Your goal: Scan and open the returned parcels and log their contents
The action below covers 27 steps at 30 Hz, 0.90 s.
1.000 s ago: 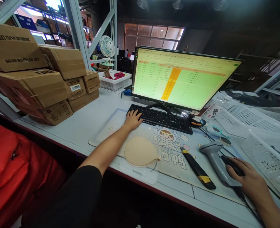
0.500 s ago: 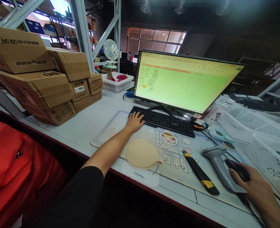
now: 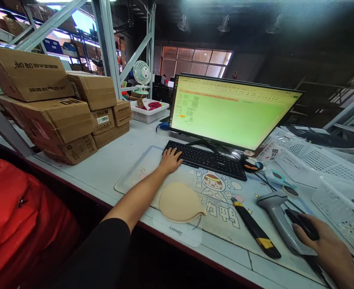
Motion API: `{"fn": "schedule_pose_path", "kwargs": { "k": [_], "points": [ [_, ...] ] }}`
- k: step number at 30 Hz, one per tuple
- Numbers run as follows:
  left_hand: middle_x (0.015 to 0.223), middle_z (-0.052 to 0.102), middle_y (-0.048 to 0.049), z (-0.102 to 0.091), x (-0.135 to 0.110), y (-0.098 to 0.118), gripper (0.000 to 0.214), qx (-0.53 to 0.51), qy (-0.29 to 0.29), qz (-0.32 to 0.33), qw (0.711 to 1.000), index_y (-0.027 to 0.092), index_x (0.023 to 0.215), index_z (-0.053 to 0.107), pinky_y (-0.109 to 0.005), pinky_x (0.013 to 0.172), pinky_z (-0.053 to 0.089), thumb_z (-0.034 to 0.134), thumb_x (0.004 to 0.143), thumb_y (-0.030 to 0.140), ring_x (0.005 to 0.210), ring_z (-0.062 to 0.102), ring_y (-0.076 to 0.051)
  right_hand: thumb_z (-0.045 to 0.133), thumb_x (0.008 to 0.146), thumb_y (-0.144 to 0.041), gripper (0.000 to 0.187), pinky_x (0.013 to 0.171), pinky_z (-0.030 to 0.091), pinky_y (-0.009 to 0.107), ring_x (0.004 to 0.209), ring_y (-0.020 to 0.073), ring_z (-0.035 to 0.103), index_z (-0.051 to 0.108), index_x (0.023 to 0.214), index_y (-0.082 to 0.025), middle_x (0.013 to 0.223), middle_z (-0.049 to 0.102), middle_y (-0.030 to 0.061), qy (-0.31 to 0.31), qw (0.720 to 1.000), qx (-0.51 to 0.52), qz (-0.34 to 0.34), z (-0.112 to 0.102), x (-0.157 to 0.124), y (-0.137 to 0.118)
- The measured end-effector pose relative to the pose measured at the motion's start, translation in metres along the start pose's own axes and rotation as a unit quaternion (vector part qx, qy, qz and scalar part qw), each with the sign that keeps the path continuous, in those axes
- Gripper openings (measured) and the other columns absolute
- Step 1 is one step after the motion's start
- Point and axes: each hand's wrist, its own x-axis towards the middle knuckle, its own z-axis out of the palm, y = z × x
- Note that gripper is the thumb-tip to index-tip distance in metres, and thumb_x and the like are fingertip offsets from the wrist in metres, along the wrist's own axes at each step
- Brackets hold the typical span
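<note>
The fingers [image 3: 177,154] of the left hand [image 3: 170,160] lay spread on the left end of the keyboard [image 3: 205,159], gripping nothing. The right hand [image 3: 327,245] curled over the mouse [image 3: 303,224] near the right front edge of the bench [image 3: 110,160], its fingers draped on the mouse's top. The keyboard sat just before the monitor [image 3: 232,112], its long axis running left to right along the bench and tilting slightly toward the front at its right end. The mouse's long axis pointed away from the front edge, toward the monitor. A scanner [image 3: 280,222] lay just left of the mouse, a knife [image 3: 255,233] further left, and boxes [image 3: 59,108] stacked at the left end. Against a second before, the screen had changed from a table with an orange column to a nearly blank green sheet; both hands had kept their places.
</note>
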Motion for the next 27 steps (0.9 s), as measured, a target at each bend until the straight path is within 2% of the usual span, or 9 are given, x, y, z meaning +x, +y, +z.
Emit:
{"fn": "schedule_pose_path", "kwargs": {
  "k": [7, 16, 27],
  "points": [
    [0.167, 0.038, -0.0072, -0.0029, -0.0007, 0.0011, 0.054, 0.002, -0.004, 0.001, 1.000, 0.028, 0.155, 0.051, -0.050, 0.129, 0.021, 0.042, 0.105, 0.047, 0.155, 0.030, -0.033, 0.050, 0.061, -0.073, 0.066, 0.097, 0.054, 0.062, 0.106, 0.0433, 0.068, 0.063, 0.107, -0.026, 0.115, 0.071, 0.0146, 0.008, 1.000, -0.001, -0.014, 0.0001, -0.0014, 0.0017],
    [0.167, 0.039, -0.0077, -0.0045, -0.0011, 0.0017, 0.054, -0.001, -0.003, 0.002, 1.000, 0.027, 0.154, 0.051, -0.051, 0.128, 0.022, 0.043, 0.105, 0.047, 0.155, 0.031, -0.033, 0.051, 0.059, -0.071, 0.063, 0.098, 0.053, 0.062, 0.105, 0.0423, 0.068, 0.065, 0.103, -0.028, 0.116, 0.072, 0.0129, 0.010, 1.000, 0.007, -0.004, -0.0022, -0.0019, -0.0015],
    [0.166, 0.040, -0.0083, -0.0038, -0.0008, 0.0020, 0.053, -0.010, 0.003, 0.002, 1.000, 0.027, 0.153, 0.052, -0.053, 0.128, 0.022, 0.045, 0.104, 0.045, 0.155, 0.031, -0.033, 0.052, 0.057, -0.074, 0.066, 0.095, 0.053, 0.065, 0.103, 0.0434, 0.067, 0.065, 0.100, -0.025, 0.110, 0.070, 0.0150, 0.006, 1.000, 0.002, -0.008, 0.0036, 0.0040, 0.0081]
  ]
}}
